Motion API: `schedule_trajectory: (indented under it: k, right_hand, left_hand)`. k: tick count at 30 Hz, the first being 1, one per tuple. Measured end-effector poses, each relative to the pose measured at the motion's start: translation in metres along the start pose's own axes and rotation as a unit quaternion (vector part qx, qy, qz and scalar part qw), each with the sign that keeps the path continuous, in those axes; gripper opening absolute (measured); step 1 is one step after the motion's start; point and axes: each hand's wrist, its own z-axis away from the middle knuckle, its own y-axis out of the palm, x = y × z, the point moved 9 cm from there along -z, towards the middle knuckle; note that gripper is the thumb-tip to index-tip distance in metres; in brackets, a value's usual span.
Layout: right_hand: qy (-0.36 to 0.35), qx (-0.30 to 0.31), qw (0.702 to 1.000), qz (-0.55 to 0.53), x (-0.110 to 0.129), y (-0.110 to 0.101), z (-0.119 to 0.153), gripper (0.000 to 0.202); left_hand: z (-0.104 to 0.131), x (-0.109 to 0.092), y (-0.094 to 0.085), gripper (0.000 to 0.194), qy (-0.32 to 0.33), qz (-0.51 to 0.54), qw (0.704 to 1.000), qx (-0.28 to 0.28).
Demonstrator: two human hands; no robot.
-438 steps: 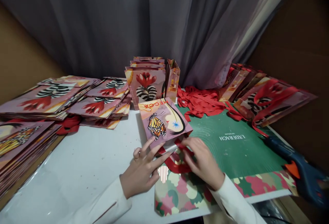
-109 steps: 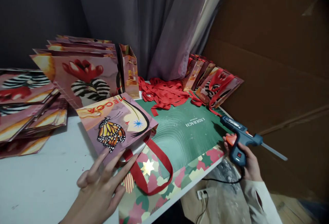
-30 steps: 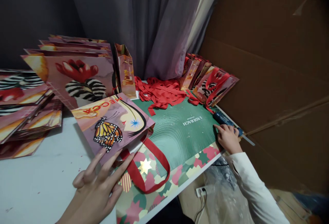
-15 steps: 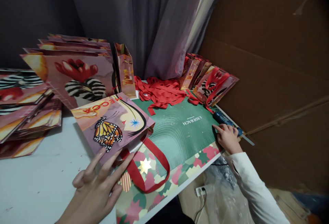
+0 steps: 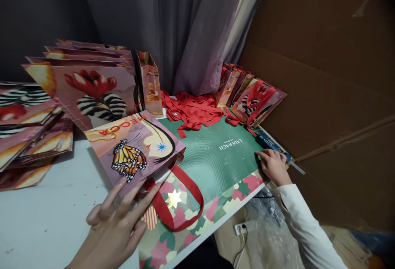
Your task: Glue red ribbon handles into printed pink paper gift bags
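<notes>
A printed paper bag [image 5: 135, 145] with a butterfly and the word MECCA lies on its side, its opening toward the front right. From that opening a red ribbon handle [image 5: 197, 195] loops over the patterned green sheet [image 5: 212, 166]. My left hand [image 5: 119, 219] rests with spread fingers on the bag's near edge, fingertips on the printed face, holding nothing. At the table's right edge, my right hand [image 5: 274, 166] lies beside a dark blue tool [image 5: 268, 143], fingers partly curled; its index fingertip points left over the sheet. Whether it grips the tool is unclear.
A heap of red ribbon [image 5: 197, 110] lies at the back of the sheet. Upright bags [image 5: 95, 83] stand at the back left, smaller ones [image 5: 228, 85] at the back right. Flat bags [image 5: 31, 137] are stacked far left. Brown cardboard [image 5: 324, 96] rises on the right.
</notes>
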Motion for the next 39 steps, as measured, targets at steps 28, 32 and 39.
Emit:
schedule_trajectory:
  k: [28,32,39]
  right_hand:
    - [-0.043,-0.015,0.999,0.004,0.032,-0.021,0.031,0.028]
    - [-0.013,-0.015,0.999,-0.046,0.022,-0.024,0.033,0.023]
    - [0.030,-0.026,0.998,-0.046,-0.001,-0.019,0.010,0.022]
  left_hand:
    - [0.002,0.004,0.006,0.047,-0.026,0.017,0.999,0.020]
    - [0.003,0.003,0.007,0.046,-0.020,0.006,0.999,0.028]
    - [0.002,0.002,0.003,0.048,-0.007,0.012,1.000,0.005]
